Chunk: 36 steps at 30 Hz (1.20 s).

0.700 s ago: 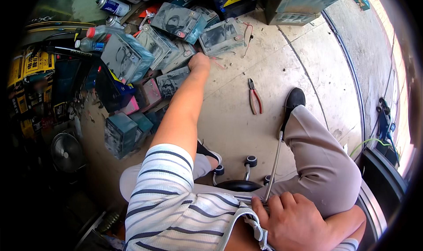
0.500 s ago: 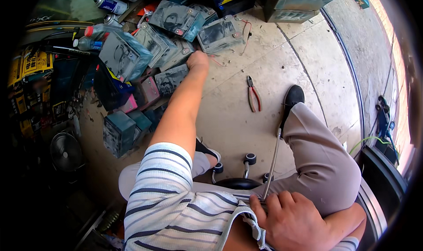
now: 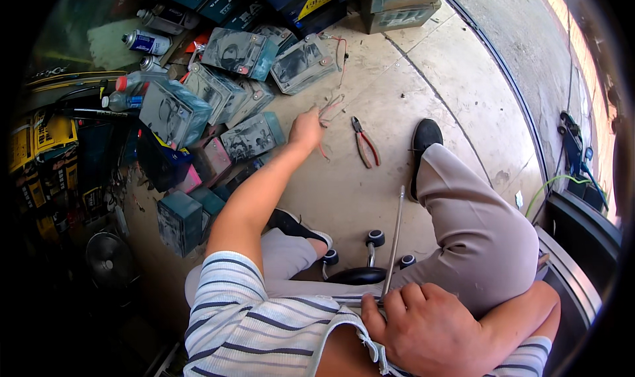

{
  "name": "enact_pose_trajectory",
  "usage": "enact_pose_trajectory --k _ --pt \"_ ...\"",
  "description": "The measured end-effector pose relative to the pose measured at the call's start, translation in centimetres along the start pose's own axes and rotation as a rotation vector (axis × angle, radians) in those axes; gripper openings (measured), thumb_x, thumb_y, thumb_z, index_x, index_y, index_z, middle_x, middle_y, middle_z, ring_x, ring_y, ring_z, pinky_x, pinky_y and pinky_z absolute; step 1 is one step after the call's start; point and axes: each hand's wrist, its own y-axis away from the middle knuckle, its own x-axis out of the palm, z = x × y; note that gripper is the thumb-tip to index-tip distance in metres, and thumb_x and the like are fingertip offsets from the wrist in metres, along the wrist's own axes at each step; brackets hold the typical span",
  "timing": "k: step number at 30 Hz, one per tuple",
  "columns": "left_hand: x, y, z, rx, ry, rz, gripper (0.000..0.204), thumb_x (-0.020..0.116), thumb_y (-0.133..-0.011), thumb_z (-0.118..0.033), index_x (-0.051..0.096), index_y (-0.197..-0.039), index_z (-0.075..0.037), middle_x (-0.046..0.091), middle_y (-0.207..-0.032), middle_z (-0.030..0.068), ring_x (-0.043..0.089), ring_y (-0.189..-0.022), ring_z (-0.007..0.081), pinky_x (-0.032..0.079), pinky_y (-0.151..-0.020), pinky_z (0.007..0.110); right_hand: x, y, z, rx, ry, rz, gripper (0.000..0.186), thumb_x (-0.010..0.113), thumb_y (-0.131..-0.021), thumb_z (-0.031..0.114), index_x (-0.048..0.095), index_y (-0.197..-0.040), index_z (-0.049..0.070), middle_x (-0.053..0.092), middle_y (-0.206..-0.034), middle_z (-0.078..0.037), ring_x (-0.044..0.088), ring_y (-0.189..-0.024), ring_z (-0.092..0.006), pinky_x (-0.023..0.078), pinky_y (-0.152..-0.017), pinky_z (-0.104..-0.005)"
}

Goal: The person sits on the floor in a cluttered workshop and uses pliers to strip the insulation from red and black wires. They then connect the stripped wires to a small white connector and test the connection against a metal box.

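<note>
My left hand reaches out over the floor beside the batteries. Its fingers are closed on a small bunch of thin wires, whose loose ends stick out past the fingertips; a reddish end hangs below. To the right of that hand, diagonal cutting pliers with red handles lie on the floor. Close to my body, my right hand is closed around a long thin metal rod that points up and away; its lower end is hidden by the fingers. Dusty grey batteries lie just left of my left hand.
More batteries are heaped at the left, near spray cans and a bottle. Larger boxes stand at the back. Beneath me are stool casters, with my shoe at right. A door track crosses the right side.
My left hand has come away from the batteries, toward the pliers, and wires now show in it. My right hand still grips the rod. The whole view has shifted slightly.
</note>
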Motion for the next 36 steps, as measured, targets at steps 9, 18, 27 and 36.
enact_pose_trajectory --k 9,18,27,36 --pt "-0.8 -4.0 -8.7 0.314 0.025 -0.311 0.037 0.063 -0.086 -0.036 0.058 -0.083 0.001 0.062 -0.093 0.0224 0.058 -0.085 0.0377 0.046 -0.077 0.046 0.2 0.3 -0.8 0.044 -0.042 -0.026 0.026 0.049 -0.081 0.017 0.058 -0.1 0.002 0.057 -0.078 -0.007 0.055 -0.075 -0.0193 0.042 -0.065 -0.0297" --pt "3.9 -15.2 -9.8 0.01 0.058 -0.563 0.022 0.047 -0.091 -0.013 0.049 -0.102 0.005 0.044 -0.127 0.0246 0.059 -0.095 0.0388 0.051 -0.083 0.041 0.3 0.0 -2.1 0.132 -0.103 0.006 0.028 0.049 -0.08 0.017 0.058 -0.102 0.002 0.058 -0.079 -0.007 0.055 -0.076 -0.0199 0.044 -0.065 -0.0301" --pt "3.9 -14.4 -10.3 -0.028 -0.027 -0.328 0.017 0.041 -0.092 -0.007 0.047 -0.105 0.002 0.054 -0.109 0.0235 0.064 -0.09 0.0334 0.056 -0.073 0.039 0.7 -0.3 -1.7 0.204 -0.14 0.029 0.029 0.049 -0.08 0.016 0.057 -0.105 0.003 0.058 -0.081 -0.007 0.055 -0.078 -0.0198 0.045 -0.068 -0.0304" --pt "5.0 -9.8 -7.8 0.009 0.057 -0.039 0.039 0.062 -0.081 -0.018 0.047 -0.108 0.005 0.058 -0.108 0.0276 0.06 -0.099 0.0387 0.051 -0.084 0.043 2.2 0.9 0.4 0.134 -0.054 -0.077 0.03 0.05 -0.08 0.015 0.058 -0.106 0.002 0.059 -0.081 -0.006 0.056 -0.074 -0.0187 0.044 -0.065 -0.0293"
